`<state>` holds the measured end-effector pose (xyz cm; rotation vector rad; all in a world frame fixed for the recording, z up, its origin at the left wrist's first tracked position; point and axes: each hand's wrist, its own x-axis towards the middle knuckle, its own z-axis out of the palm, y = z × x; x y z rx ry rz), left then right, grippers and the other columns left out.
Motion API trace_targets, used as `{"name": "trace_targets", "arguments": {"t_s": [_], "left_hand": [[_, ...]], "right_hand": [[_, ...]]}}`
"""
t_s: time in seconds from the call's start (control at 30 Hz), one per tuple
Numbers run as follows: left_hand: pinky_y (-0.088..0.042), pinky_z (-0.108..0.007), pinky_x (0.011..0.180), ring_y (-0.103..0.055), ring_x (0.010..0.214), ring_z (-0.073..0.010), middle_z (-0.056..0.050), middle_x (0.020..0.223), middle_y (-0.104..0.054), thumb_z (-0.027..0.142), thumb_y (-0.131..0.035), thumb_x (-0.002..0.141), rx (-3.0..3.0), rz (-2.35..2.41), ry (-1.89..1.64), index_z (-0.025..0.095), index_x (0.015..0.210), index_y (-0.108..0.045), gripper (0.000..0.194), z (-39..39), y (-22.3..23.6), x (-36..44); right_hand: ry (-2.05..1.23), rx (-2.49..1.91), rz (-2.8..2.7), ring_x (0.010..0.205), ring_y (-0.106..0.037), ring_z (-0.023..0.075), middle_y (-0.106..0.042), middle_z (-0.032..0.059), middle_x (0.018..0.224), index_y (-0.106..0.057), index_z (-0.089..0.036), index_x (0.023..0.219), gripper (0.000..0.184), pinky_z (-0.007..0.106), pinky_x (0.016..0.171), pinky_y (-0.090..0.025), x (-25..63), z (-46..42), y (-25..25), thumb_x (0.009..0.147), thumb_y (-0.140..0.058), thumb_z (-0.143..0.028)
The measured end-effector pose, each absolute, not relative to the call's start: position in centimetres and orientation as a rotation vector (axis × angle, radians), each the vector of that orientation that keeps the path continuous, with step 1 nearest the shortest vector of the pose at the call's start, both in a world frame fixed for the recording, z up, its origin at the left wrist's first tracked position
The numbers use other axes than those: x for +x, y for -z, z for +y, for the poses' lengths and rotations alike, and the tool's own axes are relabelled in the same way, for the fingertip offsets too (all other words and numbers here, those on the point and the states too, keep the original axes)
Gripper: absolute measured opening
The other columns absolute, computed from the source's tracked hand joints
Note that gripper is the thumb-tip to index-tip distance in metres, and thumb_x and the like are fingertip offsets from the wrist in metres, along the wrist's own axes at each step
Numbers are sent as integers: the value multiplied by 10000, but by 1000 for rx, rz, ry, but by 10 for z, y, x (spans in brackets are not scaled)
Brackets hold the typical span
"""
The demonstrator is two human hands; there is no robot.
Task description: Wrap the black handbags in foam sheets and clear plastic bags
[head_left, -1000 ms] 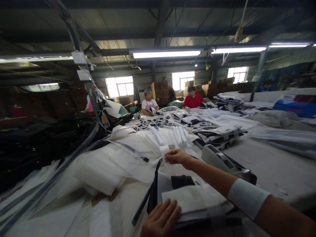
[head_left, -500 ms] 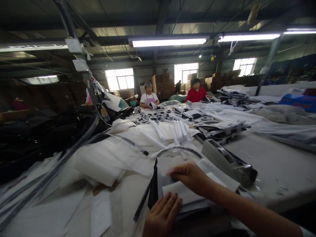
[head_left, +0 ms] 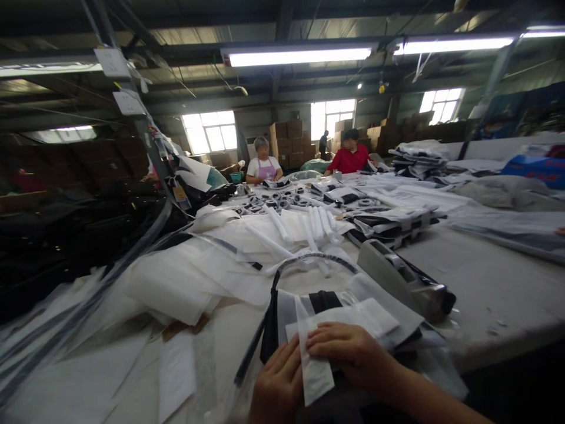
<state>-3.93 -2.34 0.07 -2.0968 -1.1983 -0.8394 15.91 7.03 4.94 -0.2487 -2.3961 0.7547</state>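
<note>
A black bag [head_left: 269, 333] with an arched, wrapped handle [head_left: 315, 257] lies in front of me, partly covered by white sheets. A dark band [head_left: 325, 301] shows on it. Across the bag's front runs a narrow white paper strip [head_left: 315, 377], its lower end sticking out between my hands. My left hand [head_left: 279, 380] rests at the strip's left side, fingers together and lying flat. From the right, my right hand [head_left: 346, 353] lies over the white sheet [head_left: 368, 318], fingers stretched out, their tips on the strip. My thumbs are mostly hidden.
A grey tape dispenser [head_left: 388, 271] stands right of the bag. White sheets [head_left: 176, 282] spread over the left side of the table. White rolls [head_left: 278, 224], wrapped bundles [head_left: 392, 224] and dark rings [head_left: 282, 200] lie further back. Two people sit at the far side.
My right hand has moved down toward my left hand. The white strip now lies between them, and the dark band on the bag has come into sight. The camera view has shifted slightly.
</note>
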Motion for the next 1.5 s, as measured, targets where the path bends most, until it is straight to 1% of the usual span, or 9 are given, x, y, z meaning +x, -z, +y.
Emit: {"name": "trace_targets", "arguments": {"t_s": [0.2,0.43,0.6,0.7,0.87,1.0,1.13,1.4,1.5], "left_hand": [[-560,-312,968,-630,1184,-189,-53,1234,-699,58,-371,944,-2257,-1296,899,149,1257,-607,402,-27,-9,-39],[-546,-316,987,-619,1193,-206,-101,1287,-651,147,-563,832,-2317,-1591,1141,178,1228,-550,398,-33,8,-46],[-537,-335,1005,-582,1243,-214,-89,1390,-568,45,-531,774,-2332,-1668,1201,224,1378,-481,632,-38,9,-45],[-523,-351,1026,-520,1314,-234,-80,1491,-469,-24,-467,793,-2316,-1510,1212,255,1349,-551,628,-36,6,-43],[-518,-395,1043,-513,1320,-239,-57,1316,-644,80,-530,916,-2361,-1298,1179,213,1342,-562,447,-32,5,-44],[-538,-389,1016,-547,1286,-223,-54,1303,-654,93,-514,930,-2358,-1335,1152,212,1311,-587,405,-33,0,-43],[-529,-393,1026,-554,1278,-219,-61,1321,-642,76,-508,922,-2362,-1347,1142,204,1301,-593,408,-32,-1,-42],[-531,-412,1023,-564,1268,-224,-57,1296,-660,91,-503,928,-2363,-1331,1110,199,1312,-579,406,-31,0,-41],[-536,-391,1016,-554,1280,-224,-52,1300,-658,91,-514,930,-2330,-1311,1098,211,1317,-582,411,-31,-1,-40]], "right_hand": [[-703,-228,-2385,1109,-674,170,-745,73,1141,-700,-212,1152,285,332,1071,-461,165,69,-46,962,-503,-131],[-567,-188,-2453,1165,-647,179,-725,76,1193,-665,-212,1222,332,363,1086,-457,170,67,-41,959,-477,-134],[-491,-196,-2525,1214,-613,177,-703,80,1237,-645,-200,1235,342,367,1117,-423,172,66,-43,940,-493,-119],[-366,-137,-2513,1246,-588,196,-699,108,1237,-625,-161,1249,352,396,1106,-439,172,65,-42,925,-498,-105],[-164,-126,-2421,1272,-565,210,-695,129,1236,-607,-119,1255,339,433,1103,-452,191,47,-30,933,-503,-87],[5,-260,-2403,1285,-553,203,-704,94,1227,-617,-148,1268,335,405,1110,-452,227,20,2,943,-553,-98],[266,-404,-2473,1343,-491,215,-637,60,1343,-579,-228,1348,430,417,1084,-464,239,7,41,988,-415,-57],[65,-285,-2290,1034,-695,172,-773,88,1032,-697,-152,1106,238,388,985,-536,205,12,37,987,-492,-133],[6,-272,-2276,988,-718,171,-777,100,1005,-688,-128,1121,243,359,960,-562,202,7,27,975,-493,-118]]}}
